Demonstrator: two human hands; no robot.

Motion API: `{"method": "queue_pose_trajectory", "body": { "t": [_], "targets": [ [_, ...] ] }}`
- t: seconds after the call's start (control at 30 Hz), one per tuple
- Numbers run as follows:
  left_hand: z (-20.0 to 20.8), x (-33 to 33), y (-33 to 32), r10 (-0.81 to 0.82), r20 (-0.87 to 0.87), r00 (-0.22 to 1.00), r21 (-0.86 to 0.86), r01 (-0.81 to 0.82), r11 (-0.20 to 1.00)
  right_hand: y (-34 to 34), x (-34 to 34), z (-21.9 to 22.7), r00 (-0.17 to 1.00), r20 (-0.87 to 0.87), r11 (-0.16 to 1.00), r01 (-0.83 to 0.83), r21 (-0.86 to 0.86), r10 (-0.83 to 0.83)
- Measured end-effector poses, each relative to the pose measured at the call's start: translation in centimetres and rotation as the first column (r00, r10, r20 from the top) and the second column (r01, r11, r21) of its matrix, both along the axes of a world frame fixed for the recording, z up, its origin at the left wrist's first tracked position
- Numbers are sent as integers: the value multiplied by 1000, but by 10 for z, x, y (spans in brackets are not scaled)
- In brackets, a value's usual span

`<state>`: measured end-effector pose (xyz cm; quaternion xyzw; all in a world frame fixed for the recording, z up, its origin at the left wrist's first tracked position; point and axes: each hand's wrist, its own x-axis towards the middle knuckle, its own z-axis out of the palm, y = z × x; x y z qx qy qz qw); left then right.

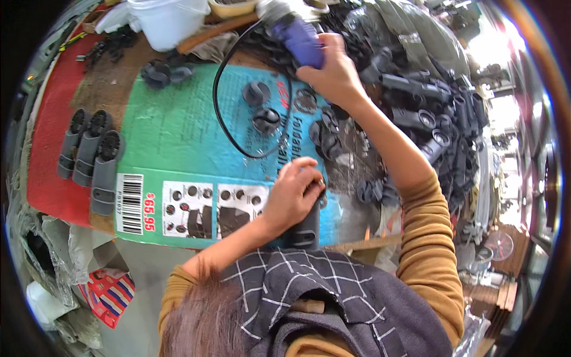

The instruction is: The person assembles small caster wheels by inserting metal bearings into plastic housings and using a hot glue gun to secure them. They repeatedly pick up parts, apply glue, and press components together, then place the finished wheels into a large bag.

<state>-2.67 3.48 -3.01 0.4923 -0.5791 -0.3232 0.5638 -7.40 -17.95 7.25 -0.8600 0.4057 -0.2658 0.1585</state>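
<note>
My right hand [336, 74] is raised at the far side of the bench, closed around a purple-blue handheld power tool [303, 44] that is smeared by motion. A black cord [219, 101] loops over the board beside it. At the near edge, the fingers of my left hand [294, 193] curl over a dark grey plastic housing [305, 231], whose upper part they hide. Beyond that hand lie two dark round knobs [266, 121] on the printed cardboard [178, 137]. More dark curved knob parts [326, 134] sit to its right.
Three grey housings with round black ends [103, 184] stand in a row at the left. A heap of similar grey housings [422, 119] covers the right side. A white bucket [169, 24] and a wooden handle [217, 33] are at the back. Two-lobed dark parts [157, 74] lie at the far left.
</note>
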Motion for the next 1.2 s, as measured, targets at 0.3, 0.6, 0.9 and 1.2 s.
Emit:
{"method": "queue_pose_trajectory", "body": {
  "t": [0.3,0.6,0.9,1.2],
  "targets": [
    [-6,-3,-2,2,-19,1000,-47,-3,999,147,-101,-31,634,760,988,57,142,-146],
    [-4,-2,-3,-17,22,1000,-71,19,997,157,-108,17,230,973,896,-429,113,-13],
    [-4,-2,-4,-33,-18,999,-60,32,998,165,-93,21,332,942,894,-438,98,59],
    [-1,0,-2,-25,-16,1000,-78,24,997,168,-95,24,435,892,884,-456,99,125]
  ]
}}
